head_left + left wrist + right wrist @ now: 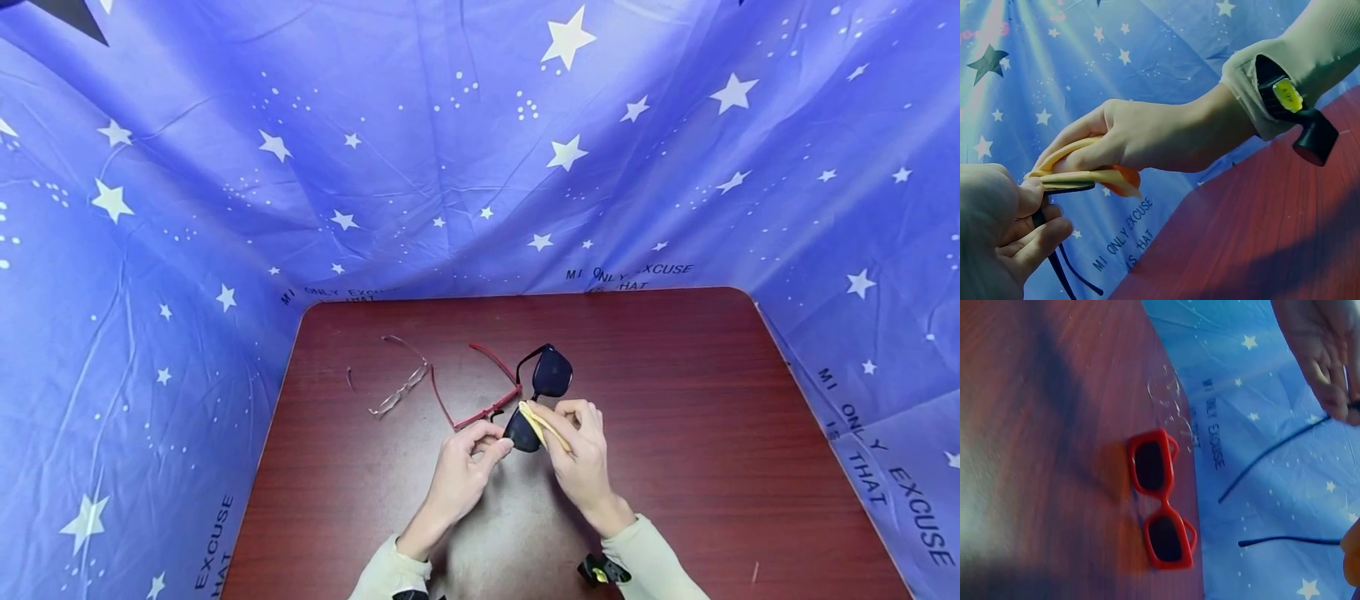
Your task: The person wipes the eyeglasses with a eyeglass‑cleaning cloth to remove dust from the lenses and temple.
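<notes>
A pair of black sunglasses (552,372) is held up over the table between both hands. My left hand (463,467) pinches the frame at the outer edge of the near lens, thumb and fingertips meeting there. In my right hand (583,458) is a folded yellow cloth (546,427), pressed against that same dark lens. The left wrist view shows the cloth (1079,178) wrapped over the lens, with the thin black temples hanging below. Both temples (1272,453) stick out in the right wrist view.
Red-framed sunglasses (1165,500) with dark lenses lie on the table beyond the hands. Clear-lensed glasses (401,390) with thin temples lie to their left. The reddish-brown wooden table (675,375) is bordered by blue star-printed curtain (450,150).
</notes>
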